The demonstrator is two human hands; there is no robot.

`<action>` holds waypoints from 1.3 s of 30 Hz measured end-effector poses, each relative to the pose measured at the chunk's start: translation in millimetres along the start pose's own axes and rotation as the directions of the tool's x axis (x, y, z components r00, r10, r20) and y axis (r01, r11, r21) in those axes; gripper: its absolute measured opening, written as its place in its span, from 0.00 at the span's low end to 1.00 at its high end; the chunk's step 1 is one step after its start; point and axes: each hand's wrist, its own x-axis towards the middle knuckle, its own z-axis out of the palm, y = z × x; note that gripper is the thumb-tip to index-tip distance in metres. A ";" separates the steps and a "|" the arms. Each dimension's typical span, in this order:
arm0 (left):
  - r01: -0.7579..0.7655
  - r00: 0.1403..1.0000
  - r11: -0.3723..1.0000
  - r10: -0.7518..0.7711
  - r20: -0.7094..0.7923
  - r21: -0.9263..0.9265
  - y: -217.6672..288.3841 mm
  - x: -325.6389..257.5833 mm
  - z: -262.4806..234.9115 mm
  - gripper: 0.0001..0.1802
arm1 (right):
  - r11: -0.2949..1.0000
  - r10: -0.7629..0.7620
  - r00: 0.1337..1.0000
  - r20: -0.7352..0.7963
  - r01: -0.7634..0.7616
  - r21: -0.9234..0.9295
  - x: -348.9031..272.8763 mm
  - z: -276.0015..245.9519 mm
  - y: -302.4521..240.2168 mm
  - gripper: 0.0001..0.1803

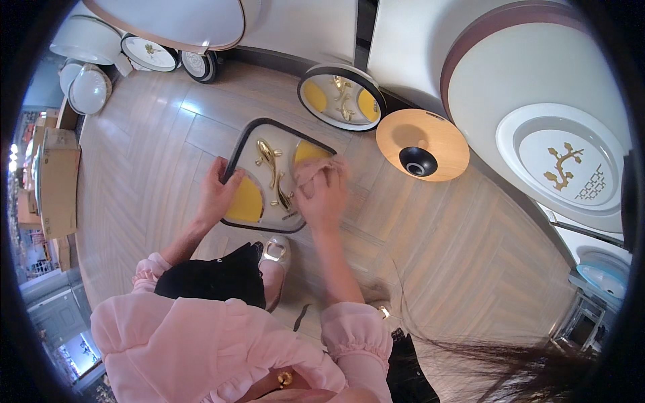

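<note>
A rounded-square ceiling lamp (250,161) with a black rim, yellow corner patches and gold fish-like figures is tilted in front of me, above the floor near my feet. My left hand (217,193) grips its left edge, with the thumb on the front face. In my right hand (324,199) is a crumpled pinkish cloth (321,168), pressed against the lamp's right side over a yellow patch. The cloth and fingertips are slightly blurred. Whether the lamp's lower edge rests on the floor or my legs, I cannot tell.
A round lamp (341,98) with similar gold figures leans by the wall, beside an orange disc lamp (423,145) with a black centre. Large round white lamps (524,74) stand at right. Several smaller round lamps (149,53) and cardboard boxes (59,185) are at left.
</note>
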 end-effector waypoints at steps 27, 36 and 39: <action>-0.088 0.995 0.995 0.089 -0.035 0.041 22.0 15.4 14.7 0.17 | 0.914 0.019 0.998 0.052 -0.039 0.403 -21.6 1.9 -31.9 0.21; -0.060 0.996 0.978 0.047 -0.070 -0.198 23.0 22.4 27.2 0.17 | 0.969 -0.234 0.968 0.093 0.224 0.106 -3.7 -8.5 -59.0 0.17; -0.082 0.994 0.996 0.080 -0.072 -0.021 18.1 24.9 20.1 0.17 | 0.967 -0.233 0.963 0.136 0.214 0.141 -13.8 -11.1 -70.3 0.16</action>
